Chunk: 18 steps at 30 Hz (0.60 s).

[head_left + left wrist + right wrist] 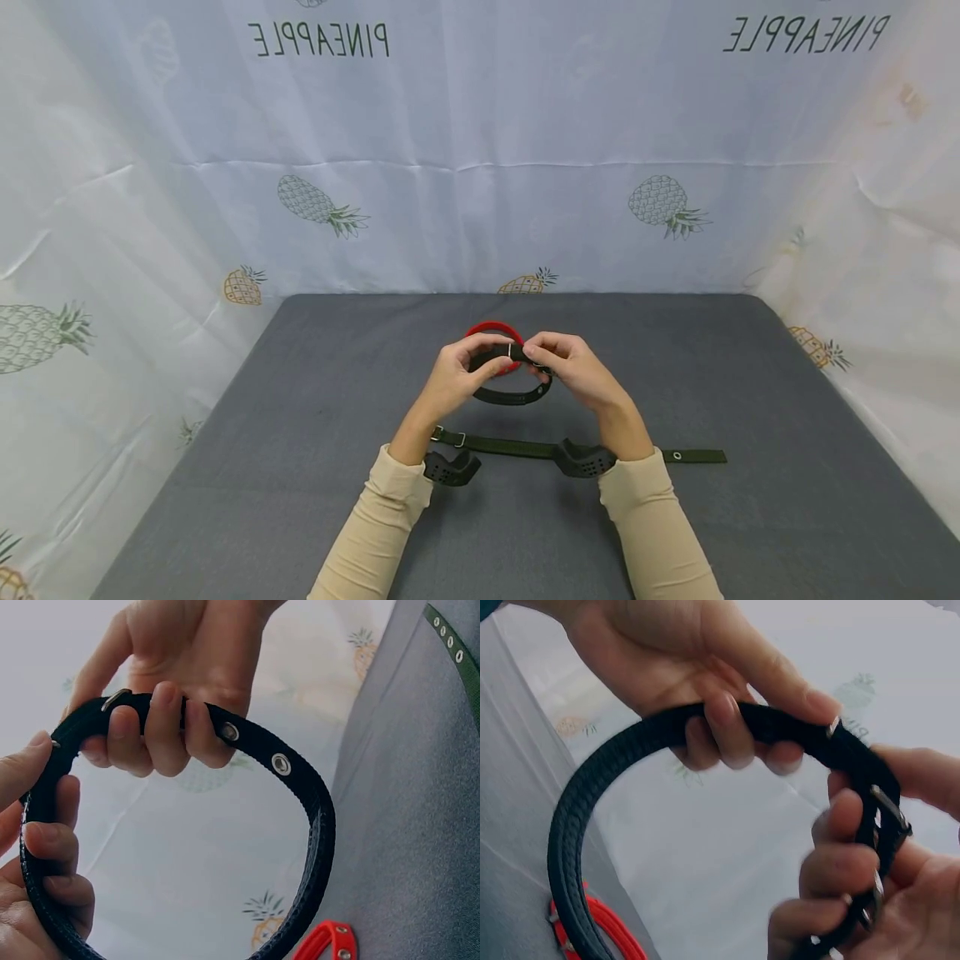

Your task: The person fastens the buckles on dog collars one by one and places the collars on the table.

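Note:
A black dog collar (512,399), its strap closed into a loop, is held up in both hands. My left hand (454,371) grips the strap, with the thumb at a small metal loop (833,726). On the other side my right hand (577,367) holds the strap at the metal buckle (891,806), fingers curled round it. Eyelets (281,764) show along the strap in the left wrist view. Part of the collar is hidden behind the fingers.
Behind the hands a red collar (491,326) lies looped on the grey table (300,467). A green collar (510,447) is stretched out flat nearer the front, partly under the right wrist. Curtains (465,125) printed with pineapples hang at the back and sides.

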Tool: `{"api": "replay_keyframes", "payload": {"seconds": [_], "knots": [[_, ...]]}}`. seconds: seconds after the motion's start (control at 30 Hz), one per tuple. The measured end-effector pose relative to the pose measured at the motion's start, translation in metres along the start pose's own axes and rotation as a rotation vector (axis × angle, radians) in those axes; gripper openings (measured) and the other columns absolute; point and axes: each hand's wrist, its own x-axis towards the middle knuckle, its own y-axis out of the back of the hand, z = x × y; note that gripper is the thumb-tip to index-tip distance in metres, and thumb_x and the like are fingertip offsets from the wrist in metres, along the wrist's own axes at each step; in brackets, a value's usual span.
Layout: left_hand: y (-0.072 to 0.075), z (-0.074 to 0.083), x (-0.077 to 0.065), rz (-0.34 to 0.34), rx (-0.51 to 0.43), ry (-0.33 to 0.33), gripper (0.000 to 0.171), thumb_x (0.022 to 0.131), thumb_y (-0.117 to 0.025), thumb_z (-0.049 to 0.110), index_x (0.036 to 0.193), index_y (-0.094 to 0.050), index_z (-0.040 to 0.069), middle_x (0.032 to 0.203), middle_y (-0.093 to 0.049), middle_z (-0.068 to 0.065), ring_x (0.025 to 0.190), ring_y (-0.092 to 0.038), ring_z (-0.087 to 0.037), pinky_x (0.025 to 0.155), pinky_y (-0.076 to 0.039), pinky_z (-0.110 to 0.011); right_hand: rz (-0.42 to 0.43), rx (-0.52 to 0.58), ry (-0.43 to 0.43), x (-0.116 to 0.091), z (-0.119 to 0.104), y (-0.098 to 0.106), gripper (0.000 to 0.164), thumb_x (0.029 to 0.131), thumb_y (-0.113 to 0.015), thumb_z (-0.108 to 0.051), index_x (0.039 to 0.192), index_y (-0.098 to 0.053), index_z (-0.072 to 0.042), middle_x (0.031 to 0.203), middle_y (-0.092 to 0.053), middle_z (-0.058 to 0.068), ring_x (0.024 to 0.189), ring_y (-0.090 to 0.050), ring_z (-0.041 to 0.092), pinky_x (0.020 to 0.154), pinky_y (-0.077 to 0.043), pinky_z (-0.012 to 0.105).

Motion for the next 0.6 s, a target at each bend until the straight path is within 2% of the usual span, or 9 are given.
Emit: {"api": "replay_keyframes", "payload": {"seconds": [0.03,0.13,0.3,0.47,0.6], "knots": [[-0.0004,0.0004,-0.0002,-0.001,0.001,0.005,0.03,0.093,-0.064,0.015,0.119,-0.063,0.0,0.111,-0.066,-0.023,0.09,-0.065,-0.04,0.079,-0.057,-0.03,0.002,0.002,0.011,0.0001,0.0002,-0.0008,0.017,0.1,-0.052,-0.019,0.088,-0.064,-0.021,0.075,-0.054,-0.004,0.061,-0.044,0.017,0.063,-0.041,0.029],[-0.0013,0.0012,-0.0004,-0.001,0.009,0.017,0.029,0.092,-0.064,0.013,0.119,-0.063,0.001,0.111,-0.066,-0.022,0.09,-0.067,-0.031,0.079,-0.056,-0.024,0.006,0.012,0.029,0.0003,0.0005,-0.0028,0.018,0.099,-0.053,-0.015,0.087,-0.064,-0.022,0.071,-0.052,-0.005,0.058,-0.04,0.018,0.061,-0.039,0.029],[-0.0007,0.0012,0.0,0.003,0.009,0.014,0.028,0.093,-0.063,0.014,0.119,-0.063,0.001,0.106,-0.065,-0.022,0.084,-0.065,-0.019,0.077,-0.055,-0.026,0.031,0.002,0.0,0.0016,0.002,-0.0027,0.019,0.1,-0.052,-0.016,0.086,-0.064,-0.02,0.072,-0.053,-0.005,0.06,-0.042,0.016,0.063,-0.04,0.029],[0.0019,0.0004,0.0017,0.06,-0.019,-0.017,0.028,0.094,-0.062,0.012,0.119,-0.062,-0.001,0.099,-0.063,-0.024,0.075,-0.054,-0.006,0.068,-0.047,-0.022,0.071,0.028,-0.103,0.004,0.0047,0.0012,0.031,0.103,-0.045,-0.036,0.089,-0.065,-0.017,0.079,-0.061,-0.007,0.074,-0.055,0.012,0.083,-0.044,0.03],[0.0051,0.0,0.0017,0.123,-0.062,-0.024,0.029,0.093,-0.062,0.01,0.119,-0.061,-0.003,0.109,-0.063,-0.026,0.084,-0.058,-0.007,0.07,-0.047,-0.018,0.046,0.065,-0.14,0.0044,0.0063,0.0054,0.041,0.104,-0.036,-0.042,0.093,-0.064,-0.014,0.083,-0.065,-0.007,0.082,-0.06,0.012,0.094,-0.043,0.032]]}}
